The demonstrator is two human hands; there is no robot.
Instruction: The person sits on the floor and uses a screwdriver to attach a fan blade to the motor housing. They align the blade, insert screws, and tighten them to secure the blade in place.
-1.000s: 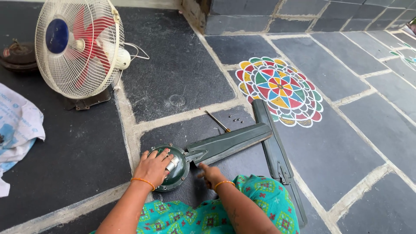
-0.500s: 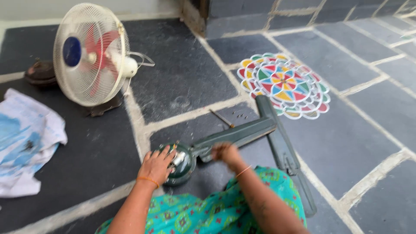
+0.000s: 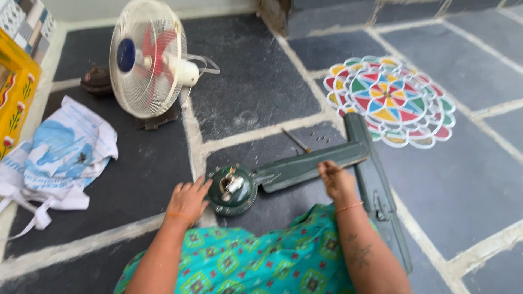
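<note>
The left hand (image 3: 188,200) rests flat, fingers spread, just left of the dark green fan motor (image 3: 232,189), while the right hand (image 3: 335,179), curled, sits on the fan blade (image 3: 310,167) whose long axis runs rightward from the motor.

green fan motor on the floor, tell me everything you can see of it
The green fan motor is a round, dark green housing that looks like painted metal, lying flat on the dark stone floor. A pale metal fitting stands at its centre. One dark green blade runs out from its right side. The left hand rests against its left edge; the right hand is on the blade.
</note>
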